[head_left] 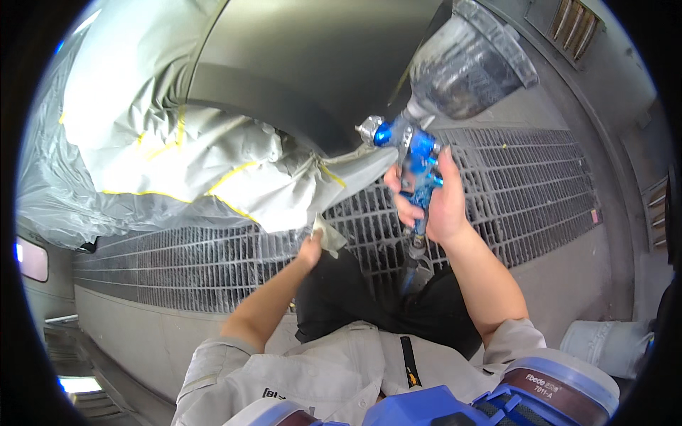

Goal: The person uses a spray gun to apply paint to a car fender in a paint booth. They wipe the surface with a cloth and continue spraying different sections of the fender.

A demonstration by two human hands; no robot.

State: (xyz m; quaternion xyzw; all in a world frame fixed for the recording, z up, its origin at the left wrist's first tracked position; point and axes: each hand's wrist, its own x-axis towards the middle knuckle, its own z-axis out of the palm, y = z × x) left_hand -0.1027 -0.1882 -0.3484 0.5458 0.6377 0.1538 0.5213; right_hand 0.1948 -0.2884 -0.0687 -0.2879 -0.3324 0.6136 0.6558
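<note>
Fingers point(406, 211) of the right hand point(447, 204) wrap the blue handle of a gravity-feed spray gun point(418, 149), with the thumb up along its rear side; the hand is closed firmly enough to carry the gun, though I cannot tell whether the trigger is pulled. The gun sits between one and two o'clock from the centre of the view, its silver nozzle point(369, 130) pointing between nine and ten o'clock; a smeared, translucent paint cup point(465, 71) tops it at twelve o'clock from the hand, and an air fitting point(418, 247) extends from the handle at seven o'clock.

Between eight and nine o'clock from the right hand, the left hand point(310, 248) pinches a pale cloth point(331, 238), its fingers nearly together and the loose fabric hanging out at two o'clock; the cloth lies just beside the lower edge of whitish masking sheeting point(156, 85), and whether they touch I cannot tell.

At ten o'clock from the gun curves a grey vehicle body panel point(298, 60) with a wheel arch; yellow tape point(231, 177) lines the sheeting, and clear plastic film point(46, 192) drapes at nine o'clock; floor grating point(526, 174) spans three to nine o'clock; black trousers point(341, 287) and a grey work shirt point(320, 373) fill six o'clock; a pale bucket point(604, 344) lies at four.
</note>
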